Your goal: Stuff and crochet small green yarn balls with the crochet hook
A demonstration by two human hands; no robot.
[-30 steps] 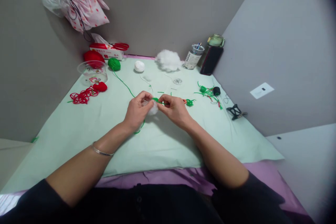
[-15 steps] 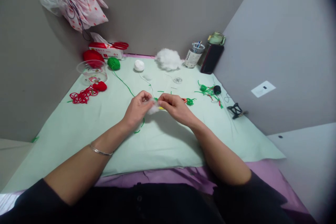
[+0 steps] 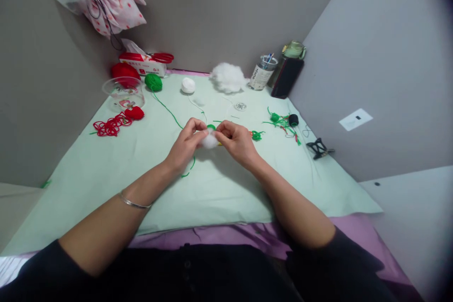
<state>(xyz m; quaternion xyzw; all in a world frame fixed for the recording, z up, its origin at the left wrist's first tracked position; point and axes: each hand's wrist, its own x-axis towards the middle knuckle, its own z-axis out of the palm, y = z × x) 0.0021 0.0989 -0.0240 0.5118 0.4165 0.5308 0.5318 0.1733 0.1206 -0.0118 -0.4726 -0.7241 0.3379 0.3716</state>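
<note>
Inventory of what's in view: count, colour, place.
fluffy fibre tuft: 1, white, between hands
small yarn piece: 1, green, at fingertips
round yarn balls: 3, red, green, white, back left
loose yarn tangle: 1, red, left
round plastic tub: 1, clear, left
tissue box: 1, red-white, back left
scissors: 1, red-handled, at box
fluffy fibre heap: 1, white, back middle
labelled jar: 1, clear, back right
bottle: 1, green, back right
phone-like slab: 1, black, before bottle
yarn scraps: several, green and red, right
cylindrical roll: 1, black, right
X-shaped frame: 1, black, right
round disc: 1, clear, table middle
spotted cloth: 1, pink, hanging upper left
tablecloth: 1, pale green, tabletop
left hand: 1, pinching tuft
right hand: 1, at tuft
</note>
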